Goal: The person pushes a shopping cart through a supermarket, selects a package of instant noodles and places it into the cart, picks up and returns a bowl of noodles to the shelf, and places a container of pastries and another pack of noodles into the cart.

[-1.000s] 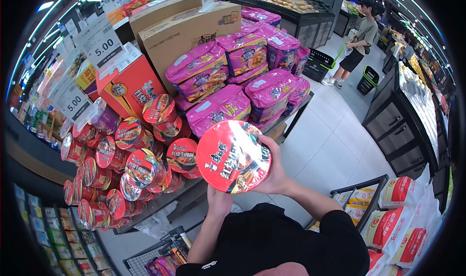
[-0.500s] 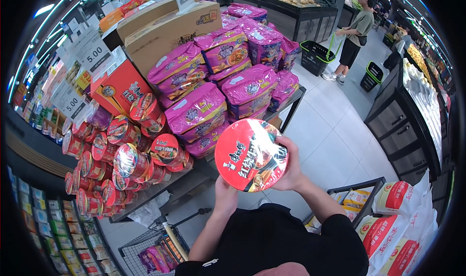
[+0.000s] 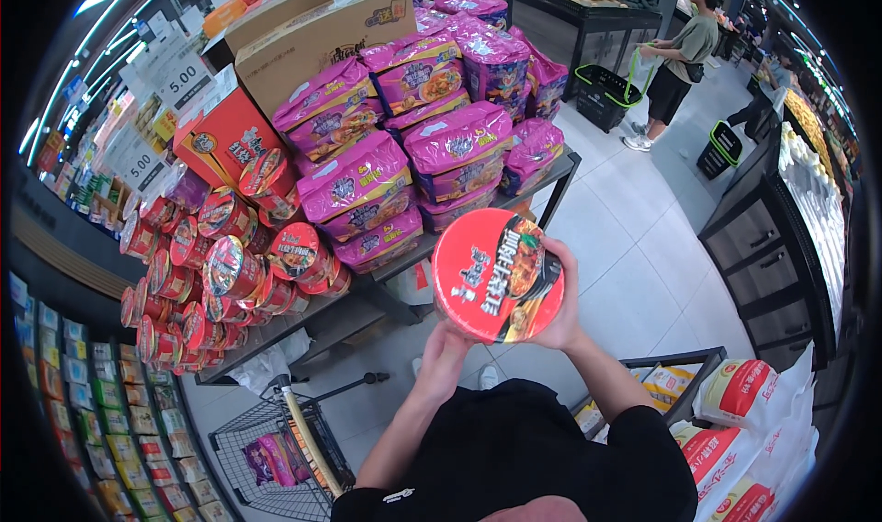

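A red instant noodle bowl (image 3: 478, 269) is held up in front of me, its printed round lid facing up toward the view. My left hand (image 3: 447, 352) grips its lower left edge. On the other side my right hand (image 3: 560, 306) wraps round the rim, fingers partly hidden behind the bowl. Ahead and to the left, a heap of similar red noodle bowls (image 3: 234, 269) is piled on a display table (image 3: 404, 269). Purple multipacks of noodles (image 3: 358, 177) are stacked beside them.
A shopping cart (image 3: 266, 448) with purple packs stands at the lower left. White and red flour sacks (image 3: 735, 393) lie at the lower right. A person (image 3: 680, 62) stands at the far right near a black basket (image 3: 602, 95). Dark produce counters (image 3: 772, 255) line the right side.
The noodle bowl has shifted slightly right and turned between my hands, its lid print now more steeply tilted. The view has moved a little, showing more of the cart.
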